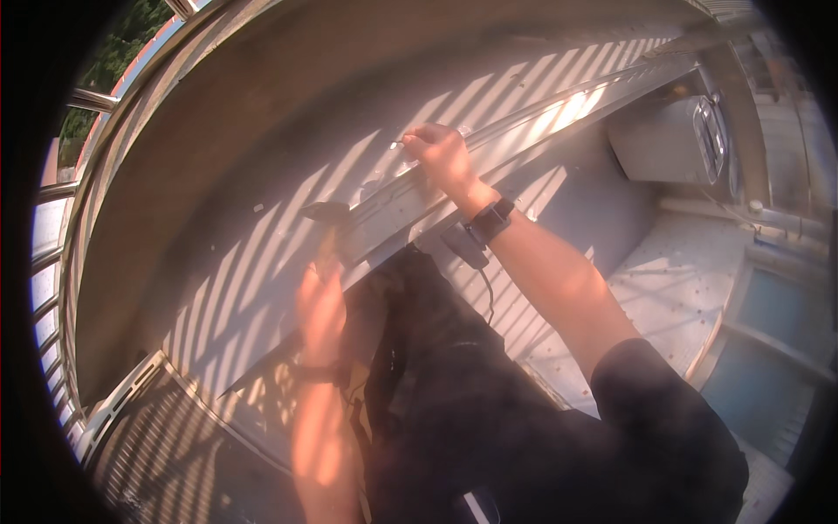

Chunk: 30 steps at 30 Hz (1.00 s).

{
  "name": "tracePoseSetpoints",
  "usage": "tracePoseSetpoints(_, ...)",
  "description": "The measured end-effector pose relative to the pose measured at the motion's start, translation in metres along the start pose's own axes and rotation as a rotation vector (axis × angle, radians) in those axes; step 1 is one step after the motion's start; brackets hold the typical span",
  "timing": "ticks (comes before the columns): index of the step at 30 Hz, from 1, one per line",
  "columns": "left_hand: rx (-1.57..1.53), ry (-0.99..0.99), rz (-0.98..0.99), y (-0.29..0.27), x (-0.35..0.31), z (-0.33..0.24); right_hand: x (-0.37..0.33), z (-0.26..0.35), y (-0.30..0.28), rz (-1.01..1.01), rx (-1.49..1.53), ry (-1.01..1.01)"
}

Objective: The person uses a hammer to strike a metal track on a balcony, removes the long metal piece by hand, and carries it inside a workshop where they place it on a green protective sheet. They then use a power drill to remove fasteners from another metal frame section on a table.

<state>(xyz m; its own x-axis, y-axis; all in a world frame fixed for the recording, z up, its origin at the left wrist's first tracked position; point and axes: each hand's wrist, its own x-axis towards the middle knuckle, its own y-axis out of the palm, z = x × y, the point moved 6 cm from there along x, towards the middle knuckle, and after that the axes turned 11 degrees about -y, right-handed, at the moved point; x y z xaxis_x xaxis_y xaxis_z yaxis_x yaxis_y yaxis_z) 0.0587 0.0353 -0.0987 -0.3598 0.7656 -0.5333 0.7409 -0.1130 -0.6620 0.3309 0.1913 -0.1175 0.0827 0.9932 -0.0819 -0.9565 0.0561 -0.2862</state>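
Observation:
My left hand (321,293) is closed around the handle of a hammer-like tool (326,211), its dark head pointing away from me; blur hides its exact shape. Farther out and to the right, my right hand (439,155) is closed in a pinch over the pale ledge (253,253). A small, thin piece (399,143) shows at its fingertips, too small to name. Beneath both hands runs a long metal rail (393,210) along the near edge of the ledge. Each wrist wears a dark band.
A dark-cased device (463,244) with a cable hangs by my right forearm. On the right stands a white box-shaped appliance (659,140). Metal bars (57,192) line the far left, and a ribbed panel (166,454) lies lower left. Small debris (258,208) dots the ledge.

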Motion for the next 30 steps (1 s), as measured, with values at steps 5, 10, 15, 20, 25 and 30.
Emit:
tracePoseSetpoints(5, -0.025, -0.136, 0.196, 0.006, 0.014, 0.013, 0.000, -0.006, 0.003, 0.010, -0.121, -0.252)
tracePoseSetpoints(10, -0.193, -0.213, 0.249, -0.001, 0.005, 0.018, -0.029, 0.006, -0.034, -0.144, -0.458, -0.522)
tracePoseSetpoints(15, -0.332, -0.195, 0.379, -0.006, -0.012, -0.003, -0.050, 0.003, -0.044, 0.139, -0.717, -0.804)
tracePoseSetpoints(20, -0.389, -0.254, 0.351, -0.012, -0.014, -0.003, -0.045, -0.004, -0.036, 0.297, -0.941, -0.662)
tracePoseSetpoints(25, -0.534, -0.312, 0.367, -0.016, -0.013, 0.004, -0.040, -0.013, -0.020, 0.492, -1.031, -0.658)
tracePoseSetpoints(30, -0.440, -0.336, 0.552, -0.005, -0.010, -0.013, -0.045, -0.016, -0.016, 0.391, -1.002, -0.697)
